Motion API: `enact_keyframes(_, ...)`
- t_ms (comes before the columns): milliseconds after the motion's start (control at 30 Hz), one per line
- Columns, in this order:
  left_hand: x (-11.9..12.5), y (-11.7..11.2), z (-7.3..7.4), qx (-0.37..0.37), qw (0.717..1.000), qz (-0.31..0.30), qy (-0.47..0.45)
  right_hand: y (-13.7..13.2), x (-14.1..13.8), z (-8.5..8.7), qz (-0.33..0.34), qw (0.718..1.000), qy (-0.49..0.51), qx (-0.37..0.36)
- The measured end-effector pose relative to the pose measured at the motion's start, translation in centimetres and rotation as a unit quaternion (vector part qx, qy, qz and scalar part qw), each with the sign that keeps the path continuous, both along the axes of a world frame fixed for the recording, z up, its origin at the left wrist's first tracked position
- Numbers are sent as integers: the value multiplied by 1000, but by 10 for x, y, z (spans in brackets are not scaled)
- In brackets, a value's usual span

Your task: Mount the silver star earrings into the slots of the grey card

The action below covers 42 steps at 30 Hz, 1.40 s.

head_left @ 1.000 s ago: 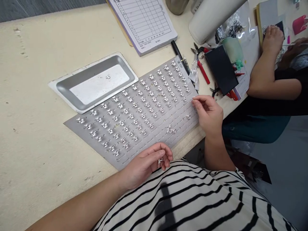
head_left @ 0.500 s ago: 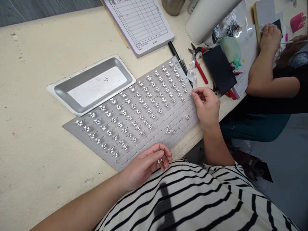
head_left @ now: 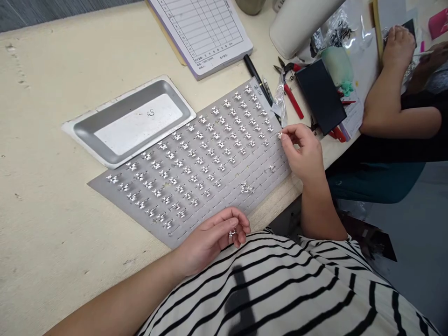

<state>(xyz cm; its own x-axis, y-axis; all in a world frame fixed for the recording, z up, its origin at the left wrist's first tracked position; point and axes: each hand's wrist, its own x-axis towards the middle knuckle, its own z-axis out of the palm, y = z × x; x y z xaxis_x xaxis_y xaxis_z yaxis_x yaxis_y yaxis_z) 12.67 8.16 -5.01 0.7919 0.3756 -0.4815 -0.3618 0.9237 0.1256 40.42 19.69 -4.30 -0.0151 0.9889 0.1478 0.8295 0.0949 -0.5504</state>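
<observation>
A grey slotted display pad [head_left: 100,183] lies slanted on the table, with rows of small silver rings [head_left: 192,178] standing in its slits. My right hand [head_left: 304,151] is closed at the pad's right edge, thumb and forefinger pinching a silver ring [head_left: 280,135]. Only the ring's bright top shows; its band is hidden. My left hand [head_left: 213,235] rests by the pad's near edge with fingers curled round another silver ring [head_left: 232,233]. Between the hands, a little heap of loose rings [head_left: 247,187] and a single ring [head_left: 272,169] lie on the pad.
A shallow metal tray [head_left: 140,123] touches the pad's far side. Beyond are a form pad [head_left: 210,42], a black pen [head_left: 257,77], red-handled pliers [head_left: 293,100], a dark box [head_left: 320,95] and a white cylinder [head_left: 301,25]. A co-worker's arm [head_left: 388,88] rests at the right.
The view has shifted slightly. My right hand stays at the pad's right edge, and the top of its pinched ring shows more clearly. My left hand has hardly moved.
</observation>
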Motion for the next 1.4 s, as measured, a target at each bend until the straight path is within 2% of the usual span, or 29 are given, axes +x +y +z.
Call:
enact_keyframes(233,1,1,1,-1,1000,-1,2,14,-1,2,74,997,-6,-17)
enact_keyframes(333,1,0,1,-1,1000,2,0,16,-1,4,82,996,-22,-27)
enact_keyframes(700,1,1,1,-1,1000,-2,3,6,1,0,-3,997,23,-68)
enact_keyframes(1167,-1,1,1,-1,1000,-3,5,-6,-5,-7,-36,999,30,19)
enact_keyframes(1267,0,2,1,1,1000,-2,3,-21,-4,-1,-63,996,36,43)
enact_keyframes(1400,1,0,-1,5,1000,-1,-1,-48,-9,13,-53,999,3,13)
